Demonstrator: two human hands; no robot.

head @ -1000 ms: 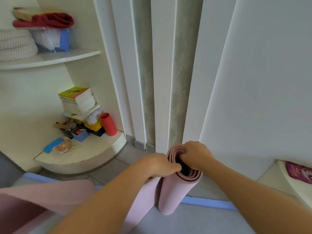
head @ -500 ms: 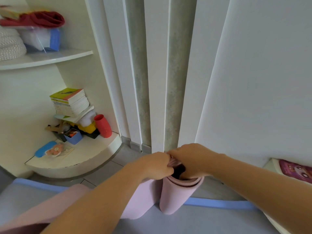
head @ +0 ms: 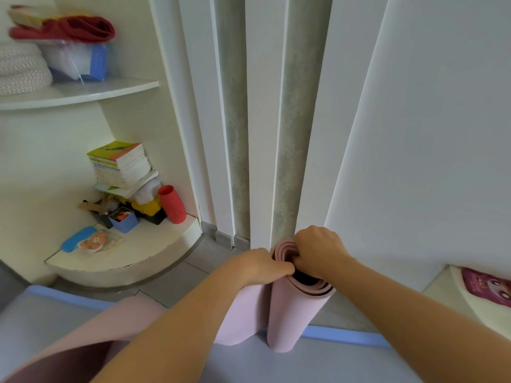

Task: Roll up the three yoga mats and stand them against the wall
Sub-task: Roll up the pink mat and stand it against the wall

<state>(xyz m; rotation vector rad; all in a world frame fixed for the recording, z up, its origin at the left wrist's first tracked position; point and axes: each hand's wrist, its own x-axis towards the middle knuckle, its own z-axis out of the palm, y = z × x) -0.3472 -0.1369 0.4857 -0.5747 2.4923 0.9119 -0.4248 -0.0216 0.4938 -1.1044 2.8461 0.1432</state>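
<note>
Both left hand [head: 260,265] and right hand [head: 318,251] clench top rim of the upright pink yoga mat [head: 293,319]; wall [head: 428,134] just behind.

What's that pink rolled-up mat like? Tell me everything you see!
The pink foam yoga mat stands upright as a loose roll on the grey floor pad with a blue edge. Its top shows spiral layers round a dark hollow. An unrolled tail trails lower left. The left hand and right hand grip its top rim.
</note>
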